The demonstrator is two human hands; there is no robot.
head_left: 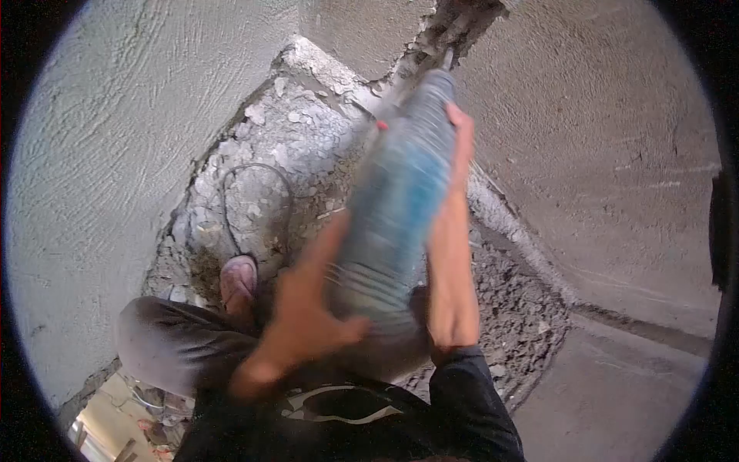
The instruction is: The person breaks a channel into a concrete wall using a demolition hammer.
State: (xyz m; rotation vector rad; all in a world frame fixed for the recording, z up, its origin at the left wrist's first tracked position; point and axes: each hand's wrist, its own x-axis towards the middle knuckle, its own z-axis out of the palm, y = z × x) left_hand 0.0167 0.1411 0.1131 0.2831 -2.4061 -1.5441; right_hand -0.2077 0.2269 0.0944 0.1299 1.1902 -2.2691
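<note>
Dark shirt [354, 431] with a pale print, bottom centre; a grey trouser knee [165, 335] lies lower left. Above them, the left hand [304, 304], blurred, curves half-open against the rear of a blue-green power tool [400, 185], thumb spread. At upper centre the right hand [460, 142] closes along the tool's front right side, most fingers hidden. The tool slants from centre to top centre, its bit [448, 58] pointing into a broken gap [466, 27] in the wall; blur obscures contact. Beyond, left of centre: a shoe [240, 276] and a looped cable [258, 165] on rubble [308, 127]. Probable hazards: the bit could skid or jam on uneven masonry, twisting the tool; falling chips could strike the foot; the loose loop could snag it. Count: two hands, one tool, one visible bit, one shoe, one cable loop; rubble pieces uncountable.
</note>
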